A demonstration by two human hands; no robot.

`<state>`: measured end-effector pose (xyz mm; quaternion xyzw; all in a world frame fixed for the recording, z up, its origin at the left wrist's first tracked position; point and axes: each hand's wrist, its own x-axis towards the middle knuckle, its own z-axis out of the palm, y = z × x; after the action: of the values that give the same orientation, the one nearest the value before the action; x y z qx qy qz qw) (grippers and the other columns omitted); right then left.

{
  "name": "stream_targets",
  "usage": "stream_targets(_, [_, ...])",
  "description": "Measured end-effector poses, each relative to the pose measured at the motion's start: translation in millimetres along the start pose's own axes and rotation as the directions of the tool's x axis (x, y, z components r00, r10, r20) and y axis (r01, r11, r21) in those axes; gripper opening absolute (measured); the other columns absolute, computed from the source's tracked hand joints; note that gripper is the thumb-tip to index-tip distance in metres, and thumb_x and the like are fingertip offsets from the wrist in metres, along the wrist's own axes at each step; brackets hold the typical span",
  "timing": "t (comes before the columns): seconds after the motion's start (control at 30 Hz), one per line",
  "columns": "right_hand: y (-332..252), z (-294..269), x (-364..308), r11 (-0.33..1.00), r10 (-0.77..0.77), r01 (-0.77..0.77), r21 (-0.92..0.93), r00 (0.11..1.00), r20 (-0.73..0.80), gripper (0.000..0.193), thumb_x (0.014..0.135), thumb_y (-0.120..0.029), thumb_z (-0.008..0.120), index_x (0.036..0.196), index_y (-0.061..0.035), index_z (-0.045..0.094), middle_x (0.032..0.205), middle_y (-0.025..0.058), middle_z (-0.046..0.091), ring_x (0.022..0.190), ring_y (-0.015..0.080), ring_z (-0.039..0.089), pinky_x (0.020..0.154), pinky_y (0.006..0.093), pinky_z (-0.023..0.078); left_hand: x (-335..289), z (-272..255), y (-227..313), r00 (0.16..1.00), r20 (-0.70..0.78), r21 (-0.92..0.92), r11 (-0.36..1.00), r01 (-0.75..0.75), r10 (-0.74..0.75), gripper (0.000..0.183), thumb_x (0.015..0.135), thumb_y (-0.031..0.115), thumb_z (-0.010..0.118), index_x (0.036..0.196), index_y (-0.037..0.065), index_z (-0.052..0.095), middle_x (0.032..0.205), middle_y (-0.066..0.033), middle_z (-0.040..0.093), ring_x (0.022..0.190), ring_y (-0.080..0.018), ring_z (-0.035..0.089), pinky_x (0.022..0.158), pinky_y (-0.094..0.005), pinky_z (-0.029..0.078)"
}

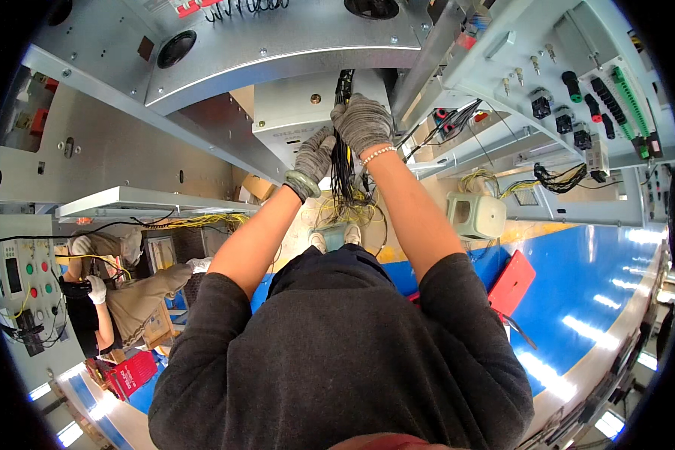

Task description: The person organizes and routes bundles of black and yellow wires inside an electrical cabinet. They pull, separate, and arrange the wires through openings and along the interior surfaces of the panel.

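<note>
A thick bundle of black cables (343, 169) hangs in front of a light grey metal box (283, 109) inside the cabinet frame. My right hand (362, 121), in a grey striped knit glove, is closed around the upper part of the bundle. Lower down on its left side, my left hand (315, 156), gloved the same way, has its fingers curled against the cables; its fingertips are partly hidden. Below both hands the bundle fans out toward yellow wires (360, 212) by my feet.
A steel crossbeam (285, 71) spans above my hands. An open panel (532, 82) with terminals stands right. A pale green stool (475, 215) and a red case (512, 283) are on the floor at right. At left, a co-worker's gloved hand (97, 289) is beside another control panel (34, 277).
</note>
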<state>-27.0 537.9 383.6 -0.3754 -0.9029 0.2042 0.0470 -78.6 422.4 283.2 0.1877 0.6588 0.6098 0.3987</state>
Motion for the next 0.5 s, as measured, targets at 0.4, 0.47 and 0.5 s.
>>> stream_targets(0.4, [23,33,-30,0.926,0.049,-0.070,0.371,0.997,0.066,0.032,0.089,-0.035,0.042,0.095,-0.0066,0.056,0.087,0.0229,0.061,0.084,0.0404,0.059,0.077,0.0463,0.047,9,-7,10,0.999,-0.005,-0.085,0.996,-0.032,0.032,0.046,0.094,0.039,0.047,0.112,-0.002,0.055,0.094,-0.0080,0.060,0.084,-0.0149,0.053,0.079,-0.0288,0.044])
stream_targets(0.47, [54,95,-73,0.933,-0.187,0.159,0.322,0.981,0.057,0.032,0.091,-0.035,0.039,0.091,-0.0068,0.054,0.084,0.0188,0.062,0.078,0.0403,0.060,0.073,0.0468,0.047,7,-2,16,0.997,-0.018,-0.080,0.994,-0.072,0.070,0.045,0.093,0.040,0.047,0.105,-0.002,0.058,0.090,-0.0104,0.063,0.081,-0.0186,0.055,0.078,-0.0304,0.044])
stream_targets(0.5, [61,113,-98,0.899,-0.165,0.016,0.438,0.939,0.303,0.029,0.091,-0.033,0.039,0.095,-0.0088,0.054,0.086,0.0177,0.062,0.081,0.0368,0.060,0.076,0.0447,0.046,5,2,17,0.993,-0.052,0.048,0.993,-0.108,0.110,0.044,0.092,0.039,0.048,0.104,-0.002,0.058,0.090,-0.0112,0.063,0.081,-0.0193,0.056,0.077,-0.0308,0.044])
